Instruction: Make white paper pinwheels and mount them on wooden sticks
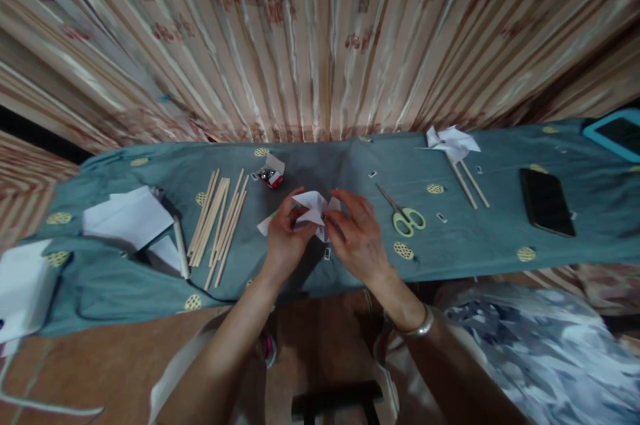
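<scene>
Forearms (240, 331) angled inward from the near side, bare left hand (286, 241) and right hand (359, 238) curled, pinching a white folded-paper pinwheel (314, 203) between them, left of green-handled metal scissors (400, 215)

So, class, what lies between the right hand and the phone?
In the head view, green-handled scissors lie nearer the right hand, then two sticks topped with white folded paper, nearer the phone.

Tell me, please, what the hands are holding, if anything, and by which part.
Folded white paper: the left hand holds its left side, the right hand its right side near the middle; exact contact is partly hidden.
</scene>
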### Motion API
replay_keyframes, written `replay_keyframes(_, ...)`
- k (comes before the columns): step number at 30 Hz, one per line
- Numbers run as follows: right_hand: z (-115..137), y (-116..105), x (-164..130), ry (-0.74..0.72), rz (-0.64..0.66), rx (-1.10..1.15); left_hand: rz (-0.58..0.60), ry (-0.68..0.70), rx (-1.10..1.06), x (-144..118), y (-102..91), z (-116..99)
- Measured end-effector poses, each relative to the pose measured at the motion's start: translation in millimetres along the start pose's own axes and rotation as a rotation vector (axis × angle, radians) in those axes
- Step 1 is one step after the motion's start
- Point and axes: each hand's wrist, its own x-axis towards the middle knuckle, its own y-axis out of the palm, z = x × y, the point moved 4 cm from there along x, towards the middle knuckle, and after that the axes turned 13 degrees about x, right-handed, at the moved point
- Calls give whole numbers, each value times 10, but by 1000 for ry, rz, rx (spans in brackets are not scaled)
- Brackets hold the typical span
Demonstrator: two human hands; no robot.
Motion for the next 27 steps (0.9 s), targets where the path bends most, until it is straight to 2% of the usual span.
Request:
replay_keyframes(6, 45, 23, -32, -59, 58, -59, 4, 72, 95, -24, -8, 3)
replay_keyframes(13, 64, 48, -28, -47, 159, -90, 10, 141, 231, -30, -36, 38)
replay_keyframes(18, 62, 64, -27, -45, 157, -93, 18, 221, 346, -48, -47, 28)
replay_keyframes(27, 7, 97, -57, 44, 169, -42, 14, 202, 326, -40, -27, 29)
